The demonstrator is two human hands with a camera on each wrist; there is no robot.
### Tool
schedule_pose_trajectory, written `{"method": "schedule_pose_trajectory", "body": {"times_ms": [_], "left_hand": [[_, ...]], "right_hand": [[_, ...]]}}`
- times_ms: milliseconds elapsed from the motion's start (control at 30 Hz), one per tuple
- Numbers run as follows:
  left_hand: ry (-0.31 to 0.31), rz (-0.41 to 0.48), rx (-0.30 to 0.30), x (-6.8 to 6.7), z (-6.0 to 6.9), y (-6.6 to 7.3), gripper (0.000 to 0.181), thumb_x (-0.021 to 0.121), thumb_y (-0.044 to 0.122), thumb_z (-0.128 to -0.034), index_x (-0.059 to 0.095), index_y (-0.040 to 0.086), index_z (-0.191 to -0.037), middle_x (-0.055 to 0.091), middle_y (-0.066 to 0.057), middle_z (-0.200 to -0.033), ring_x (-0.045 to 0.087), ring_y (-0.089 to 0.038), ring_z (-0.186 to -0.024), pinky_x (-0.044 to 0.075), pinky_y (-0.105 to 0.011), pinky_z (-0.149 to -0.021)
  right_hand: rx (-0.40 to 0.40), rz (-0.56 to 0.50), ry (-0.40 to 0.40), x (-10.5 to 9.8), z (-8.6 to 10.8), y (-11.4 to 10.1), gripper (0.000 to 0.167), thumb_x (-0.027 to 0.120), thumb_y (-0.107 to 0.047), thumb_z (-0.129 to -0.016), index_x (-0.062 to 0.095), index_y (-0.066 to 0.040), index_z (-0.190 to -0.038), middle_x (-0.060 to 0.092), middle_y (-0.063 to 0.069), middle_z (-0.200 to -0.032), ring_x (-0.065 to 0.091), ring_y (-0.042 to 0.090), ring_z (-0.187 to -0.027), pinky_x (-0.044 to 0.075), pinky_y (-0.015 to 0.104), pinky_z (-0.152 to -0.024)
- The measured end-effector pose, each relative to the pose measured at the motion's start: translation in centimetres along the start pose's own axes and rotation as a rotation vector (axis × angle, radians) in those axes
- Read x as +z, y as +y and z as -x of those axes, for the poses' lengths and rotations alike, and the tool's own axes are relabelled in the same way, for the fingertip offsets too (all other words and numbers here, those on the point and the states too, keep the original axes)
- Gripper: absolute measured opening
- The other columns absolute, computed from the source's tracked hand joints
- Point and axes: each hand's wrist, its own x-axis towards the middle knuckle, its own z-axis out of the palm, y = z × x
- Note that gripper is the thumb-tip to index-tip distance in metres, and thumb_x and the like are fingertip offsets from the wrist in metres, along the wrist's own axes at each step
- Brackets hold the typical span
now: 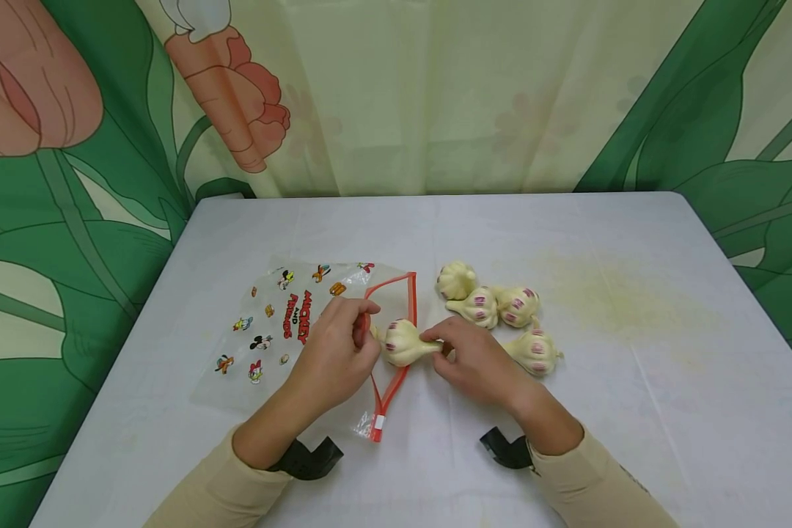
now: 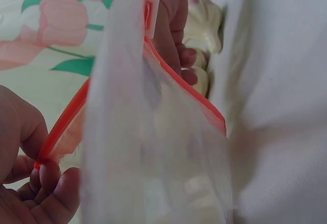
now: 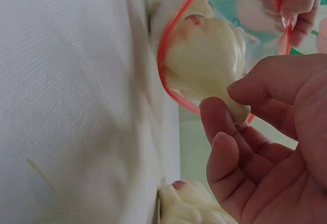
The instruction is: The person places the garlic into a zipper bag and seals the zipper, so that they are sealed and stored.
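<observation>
A clear plastic zip bag point(image 1: 273, 385) printed with cartoon figures lies at centre left, its red-edged mouth facing right. My left hand point(image 1: 336, 352) pinches the red edge point(image 2: 64, 121) of that mouth and holds it apart. With thumb and fingertips, my right hand point(image 1: 478, 367) grips a garlic bulb point(image 1: 401, 343) by its stem. The bulb's round end is at the bag's mouth, pointing left. Behind it, in the right wrist view, another pale bulb point(image 3: 179, 4) shows partly, seemingly inside the bag. In the left wrist view the bag wall hides much of the bulb.
Several garlic bulbs point(image 1: 518, 306) with purplish marks lie in a cluster just right of the bag, the nearest point(image 1: 534, 352) close behind my right hand. A white cloth point(image 1: 633, 425) covers the table, with a yellowish stain to the right. A printed curtain point(image 1: 435, 95) hangs behind.
</observation>
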Motion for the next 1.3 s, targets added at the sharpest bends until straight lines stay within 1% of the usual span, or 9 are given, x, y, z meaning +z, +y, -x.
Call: {"method": "schedule_pose_trajectory", "body": {"times_ms": [233, 333, 500, 667, 833, 967, 1133, 1200, 1300], "left_hand": [[0.003, 0.0, 0.004, 0.1, 0.0, 0.1, 0.029, 0.061, -0.004, -0.0805, 0.065, -0.002, -0.109, 0.051, -0.003, -0.09, 0.049, -0.014, -0.078, 0.046, -0.025, -0.061], [0.006, -0.004, 0.016, 0.1, 0.0, 0.1, 0.029, 0.061, -0.005, -0.0801, 0.065, -0.002, -0.109, 0.051, -0.003, -0.089, 0.049, -0.014, -0.077, 0.046, -0.024, -0.06], [0.01, -0.001, 0.028, 0.2, 0.0, 0.0, 0.029, 0.06, -0.005, -0.0804, 0.065, -0.003, -0.109, 0.052, -0.004, -0.09, 0.049, -0.014, -0.077, 0.046, -0.024, -0.061], [0.02, 0.002, 0.048, 0.2, -0.1, 0.0, 0.029, 0.059, -0.007, -0.08, 0.065, -0.003, -0.108, 0.052, -0.005, -0.091, 0.049, -0.014, -0.076, 0.047, -0.024, -0.061], [0.027, 0.004, 0.06, 0.2, -0.1, 0.1, 0.028, 0.058, -0.007, -0.0806, 0.065, -0.003, -0.107, 0.052, -0.004, -0.09, 0.049, -0.013, -0.075, 0.046, -0.024, -0.06], [0.022, 0.001, 0.052, 0.2, -0.1, 0.1, 0.026, 0.06, -0.006, -0.0825, 0.065, -0.002, -0.108, 0.052, -0.004, -0.09, 0.049, -0.013, -0.076, 0.047, -0.025, -0.06], [0.01, -0.002, 0.031, 0.3, 0.0, 0.2, 0.026, 0.06, -0.004, -0.0822, 0.065, -0.001, -0.108, 0.052, -0.003, -0.089, 0.049, -0.014, -0.079, 0.047, -0.025, -0.061], [0.006, 0.0, 0.026, 0.3, 0.0, 0.2, 0.027, 0.061, -0.003, -0.0818, 0.065, -0.001, -0.108, 0.052, -0.003, -0.089, 0.049, -0.014, -0.078, 0.047, -0.025, -0.061], [0.005, 0.004, 0.025, 0.3, 0.0, 0.2, 0.027, 0.06, -0.003, -0.0818, 0.065, -0.002, -0.108, 0.052, -0.003, -0.09, 0.049, -0.014, -0.078, 0.048, -0.025, -0.061]], "right_hand": [[-0.037, -0.013, 0.021, 0.2, -0.5, -0.2, 0.018, 0.073, -0.004, -0.086, 0.074, -0.006, -0.104, 0.066, -0.001, -0.097, 0.061, 0.012, -0.084, 0.053, 0.027, -0.076], [-0.048, -0.017, 0.021, 0.3, -0.9, -0.4, 0.018, 0.073, -0.005, -0.086, 0.076, -0.005, -0.104, 0.065, 0.0, -0.097, 0.06, 0.012, -0.086, 0.053, 0.027, -0.076], [-0.05, -0.022, 0.018, 0.7, -1.4, -0.8, 0.02, 0.069, -0.004, -0.087, 0.075, -0.004, -0.106, 0.068, 0.001, -0.099, 0.062, 0.014, -0.088, 0.052, 0.03, -0.079], [-0.004, -0.071, 0.007, 1.1, -2.0, -1.2, 0.019, 0.069, -0.004, -0.088, 0.073, -0.004, -0.107, 0.071, 0.003, -0.103, 0.067, 0.014, -0.089, 0.055, 0.03, -0.08], [0.026, -0.103, 0.012, 1.8, -2.7, -1.6, 0.014, 0.07, -0.004, -0.088, 0.073, -0.005, -0.102, 0.072, 0.002, -0.099, 0.069, 0.012, -0.085, 0.056, 0.028, -0.078], [0.042, -0.11, 0.009, 2.5, -3.5, -2.0, 0.011, 0.069, -0.005, -0.088, 0.071, -0.006, -0.099, 0.07, 0.001, -0.095, 0.067, 0.013, -0.084, 0.054, 0.027, -0.075], [0.038, -0.071, -0.003, 3.5, -4.6, -2.4, 0.008, 0.066, -0.004, -0.088, 0.069, -0.006, -0.096, 0.068, 0.003, -0.092, 0.067, 0.017, -0.083, 0.053, 0.028, -0.074], [0.054, -0.064, -0.004, 3.7, -4.9, -2.6, 0.008, 0.066, -0.004, -0.088, 0.068, -0.006, -0.096, 0.068, 0.003, -0.092, 0.066, 0.018, -0.083, 0.052, 0.028, -0.073], [0.106, -0.085, -0.004, 4.0, -5.2, -3.0, 0.009, 0.065, -0.004, -0.089, 0.068, -0.006, -0.097, 0.069, 0.002, -0.093, 0.065, 0.017, -0.082, 0.052, 0.028, -0.073]]}}
